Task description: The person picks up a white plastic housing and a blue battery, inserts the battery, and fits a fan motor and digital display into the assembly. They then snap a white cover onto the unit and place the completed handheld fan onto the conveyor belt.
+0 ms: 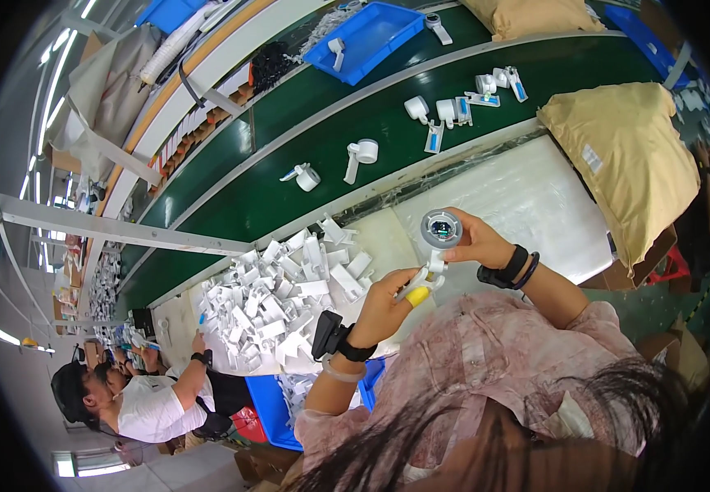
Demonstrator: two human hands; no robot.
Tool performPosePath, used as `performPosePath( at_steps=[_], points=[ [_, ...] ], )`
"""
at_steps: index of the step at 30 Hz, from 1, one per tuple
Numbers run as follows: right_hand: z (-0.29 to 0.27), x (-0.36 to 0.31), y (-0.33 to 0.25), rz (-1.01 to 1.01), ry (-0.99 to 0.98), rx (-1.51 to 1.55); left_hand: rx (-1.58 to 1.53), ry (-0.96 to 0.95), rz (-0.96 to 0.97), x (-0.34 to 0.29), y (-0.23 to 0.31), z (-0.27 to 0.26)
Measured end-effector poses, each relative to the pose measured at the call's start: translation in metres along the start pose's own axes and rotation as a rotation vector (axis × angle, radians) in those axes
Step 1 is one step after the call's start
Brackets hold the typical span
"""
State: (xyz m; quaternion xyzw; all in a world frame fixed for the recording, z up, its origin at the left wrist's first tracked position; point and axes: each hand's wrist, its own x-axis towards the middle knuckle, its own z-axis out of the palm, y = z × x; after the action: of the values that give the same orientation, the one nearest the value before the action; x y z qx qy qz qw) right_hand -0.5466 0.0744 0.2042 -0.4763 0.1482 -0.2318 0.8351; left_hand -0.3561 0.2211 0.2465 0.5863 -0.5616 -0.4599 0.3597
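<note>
In front of my chest, both my hands are closed on one small device. My right hand (482, 242) grips its round head (441, 229), a white body with a grey ring and a dark, circuit-like centre facing up. Below the head, my left hand (387, 308) pinches the white handle part (427, 276), where a yellow piece (417, 296) shows beside the fingers. My fingers partly cover the joint between head and handle. To the left of my left hand lies a heap of loose white plastic parts (277, 303) on the worktable.
Beyond the table runs a green conveyor belt (240, 197) bearing several similar white devices (365, 151). A blue tray (367, 41) stands further back. A tan sack (621, 156) lies at right. Left of me, a co-worker in a white shirt (158, 406) reaches toward the heap; a blue bin (269, 410) stands between us.
</note>
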Motion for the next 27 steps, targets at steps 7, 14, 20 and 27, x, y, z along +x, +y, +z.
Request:
performPosePath(
  at_steps=[7,14,20,27],
  points=[
    [-0.0011,0.0007,0.0015,0.006,-0.006,0.003,-0.047,-0.019,-0.061,0.0002,0.0016,-0.001],
    [-0.0008,-0.002,0.0021,0.004,0.005,0.001,0.043,-0.013,-0.005,0.0003,0.0042,-0.0001],
    [-0.0012,-0.0008,0.0047,0.01,-0.002,0.001,0.033,-0.027,-0.005,-0.0008,0.0028,-0.0019],
    [0.0007,-0.0009,0.0045,0.011,0.0,-0.013,0.03,-0.024,0.012,-0.0028,0.001,-0.001]
  ],
)
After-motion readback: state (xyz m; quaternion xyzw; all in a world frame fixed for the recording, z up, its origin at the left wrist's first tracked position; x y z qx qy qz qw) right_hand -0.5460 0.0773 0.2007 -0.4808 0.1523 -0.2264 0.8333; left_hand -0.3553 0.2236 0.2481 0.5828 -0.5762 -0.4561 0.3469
